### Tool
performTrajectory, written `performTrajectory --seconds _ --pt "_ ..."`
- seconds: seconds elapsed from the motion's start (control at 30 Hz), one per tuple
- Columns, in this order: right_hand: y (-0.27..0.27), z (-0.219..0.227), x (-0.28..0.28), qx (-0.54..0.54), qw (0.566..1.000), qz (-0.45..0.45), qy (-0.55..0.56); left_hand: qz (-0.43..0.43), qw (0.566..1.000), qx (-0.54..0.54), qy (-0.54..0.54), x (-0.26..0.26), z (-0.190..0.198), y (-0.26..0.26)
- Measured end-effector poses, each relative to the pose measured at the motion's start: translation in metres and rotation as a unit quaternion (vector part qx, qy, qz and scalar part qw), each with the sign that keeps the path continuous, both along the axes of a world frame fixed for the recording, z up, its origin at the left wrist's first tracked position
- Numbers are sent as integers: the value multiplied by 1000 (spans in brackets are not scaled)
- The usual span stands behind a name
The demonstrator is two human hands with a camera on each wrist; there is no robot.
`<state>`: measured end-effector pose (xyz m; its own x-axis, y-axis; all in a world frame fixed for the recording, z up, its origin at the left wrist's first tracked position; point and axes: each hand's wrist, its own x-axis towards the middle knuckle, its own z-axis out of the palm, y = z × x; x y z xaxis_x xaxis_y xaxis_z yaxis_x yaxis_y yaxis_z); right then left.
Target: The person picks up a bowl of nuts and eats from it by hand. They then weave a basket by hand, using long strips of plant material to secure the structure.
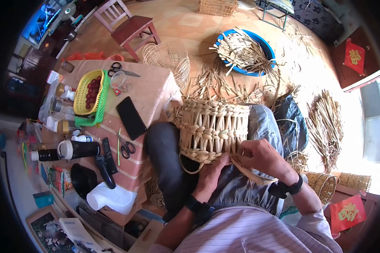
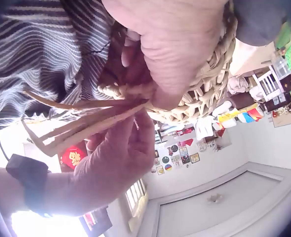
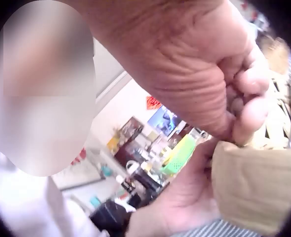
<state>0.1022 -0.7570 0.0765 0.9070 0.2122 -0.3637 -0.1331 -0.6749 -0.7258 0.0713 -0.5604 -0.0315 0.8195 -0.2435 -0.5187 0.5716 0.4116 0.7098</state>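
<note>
A woven basket (image 1: 215, 126) of pale braided straw, with open slats between its plaited bands, rests across the person's lap. The left hand (image 1: 213, 173) grips its near rim, thumb against the weave. At the same rim, just to the right, the right hand (image 1: 264, 156) pinches a flat straw strand (image 1: 254, 175). That strand trails from the rim toward the right wrist; in the left wrist view the folded strands (image 2: 88, 123) stick out between both hands. Close up in the right wrist view, a broad tan strip (image 3: 259, 185) hangs below the curled right fingers (image 3: 251, 118).
On the left, a table (image 1: 156, 80) bears scissors (image 1: 127, 148), a phone (image 1: 131, 118) and a yellow basket (image 1: 82, 92) of red fruit. Ahead, a blue basin (image 1: 269, 48) holds cut straw. Loose straw bundles (image 1: 327, 126) lie to the right, near a dark plastic bag (image 1: 292, 124).
</note>
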Motion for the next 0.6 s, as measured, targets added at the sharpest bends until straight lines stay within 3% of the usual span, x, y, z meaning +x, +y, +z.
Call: performTrajectory --seconds 0.1,0.13,0.23,0.3,0.47,0.6 --pt "3 -18 -1 -45 974 61 -212 -12 997 48 -57 3 6 -1" --pt "2 -16 -1 -100 966 100 -217 -33 991 85 -102 3 -2 0" --pt "13 -2 -4 -134 943 137 -272 33 992 -104 -55 0 -11 4" --pt "6 4 -7 -135 940 188 -252 97 964 -246 -26 -6 -15 13" --pt "-3 -1 -10 -76 942 196 -263 92 960 -261 -33 -9 -21 16" --pt "-3 -12 -18 -5 972 101 -211 96 961 -256 -36 -9 -23 15"
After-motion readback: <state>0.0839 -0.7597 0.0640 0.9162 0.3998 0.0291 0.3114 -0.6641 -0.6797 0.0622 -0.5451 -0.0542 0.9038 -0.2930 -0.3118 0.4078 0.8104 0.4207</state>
